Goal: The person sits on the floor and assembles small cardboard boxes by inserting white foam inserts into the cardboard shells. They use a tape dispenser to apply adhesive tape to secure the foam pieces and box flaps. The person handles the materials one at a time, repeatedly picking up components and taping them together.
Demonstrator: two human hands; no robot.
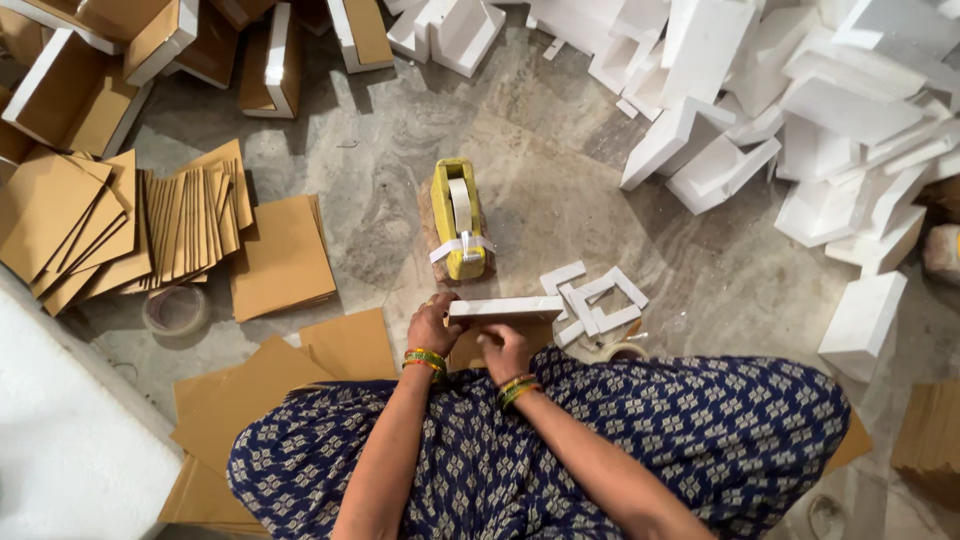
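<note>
Holding a flat white foam-faced piece [505,308] over the lap, both hands are closed on it: the left hand [432,325] grips its left end, the right hand [505,348] pinches its near edge from below. Judged from this, the piece is being lined up with brown card beneath it, an assembly step midway. A strip of tape would seem to be called for next, and the yellow tape dispenser [457,218] stands just beyond the hands, a strip hanging at its near end. Small white foam offcuts [595,298] lie just right of the hands. Flat brown card sheets [282,256] are stacked left, on a mottled grey stone floor [560,180]. White foam blocks [850,110] are heaped far right; folded cartons [70,95] far left.
</note>
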